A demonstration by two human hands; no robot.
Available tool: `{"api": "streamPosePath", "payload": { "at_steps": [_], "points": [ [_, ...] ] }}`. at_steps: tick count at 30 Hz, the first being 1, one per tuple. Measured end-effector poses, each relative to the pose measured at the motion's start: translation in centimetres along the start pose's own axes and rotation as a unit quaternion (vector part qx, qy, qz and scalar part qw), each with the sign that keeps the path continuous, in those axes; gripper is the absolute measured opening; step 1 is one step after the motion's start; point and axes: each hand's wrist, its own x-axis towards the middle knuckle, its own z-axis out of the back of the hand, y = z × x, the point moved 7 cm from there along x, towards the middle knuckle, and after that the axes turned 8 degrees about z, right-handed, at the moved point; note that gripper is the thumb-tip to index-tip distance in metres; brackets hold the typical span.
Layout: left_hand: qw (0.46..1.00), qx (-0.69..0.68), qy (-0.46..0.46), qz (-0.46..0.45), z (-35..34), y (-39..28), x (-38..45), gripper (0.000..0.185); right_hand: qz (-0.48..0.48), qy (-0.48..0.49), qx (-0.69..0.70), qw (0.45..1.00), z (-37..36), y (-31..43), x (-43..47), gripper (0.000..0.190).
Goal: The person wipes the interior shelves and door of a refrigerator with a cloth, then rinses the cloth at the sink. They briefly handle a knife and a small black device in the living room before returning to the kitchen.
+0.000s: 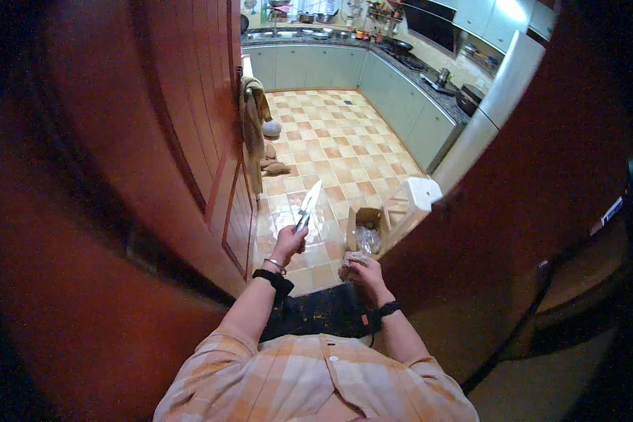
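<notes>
My left hand (291, 242) grips a kitchen knife (310, 203) by its handle, with the blade pointing up and away from me. Bunched in my right hand (368, 273) is a crumpled greyish cloth (354, 261). Just beyond that hand, an open cardboard box (354, 224) on the floor holds clear plastic (367, 240). Both wrists wear black bands, and a bracelet circles the left one.
A wooden door (190, 105) stands at my left, with towels (252, 105) hanging past its edge. A white plastic stool (422, 195) is beside the box. Farther off are brown slippers (275, 168), green base cabinets (316, 66), a dark worktop (422, 74) and a refrigerator (511, 79).
</notes>
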Motion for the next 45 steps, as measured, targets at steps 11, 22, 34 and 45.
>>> {"api": "streamPosePath", "payload": {
  "at_steps": [11,22,34,45],
  "points": [
    [0.998,-0.031,0.02,-0.058,0.6,-16.2,22.9,0.014,-0.042,0.006,0.041,0.998,-1.5,2.2,27.1,0.025],
    [0.989,-0.095,-0.021,-0.108,-0.5,-25.8,53.4,0.031,-0.137,0.009,0.059,0.989,0.7,1.2,59.1,0.026],
    [0.933,-0.28,-0.18,-0.137,11.6,-39.9,87.4,0.012,-0.119,0.065,0.066,0.989,-1.2,3.2,97.1,0.03],
    [0.941,-0.24,-0.213,-0.111,18.1,-56.2,117.0,0.017,-0.178,-0.174,0.118,0.961,17.8,-0.1,122.0,0.027]
  ]
}}
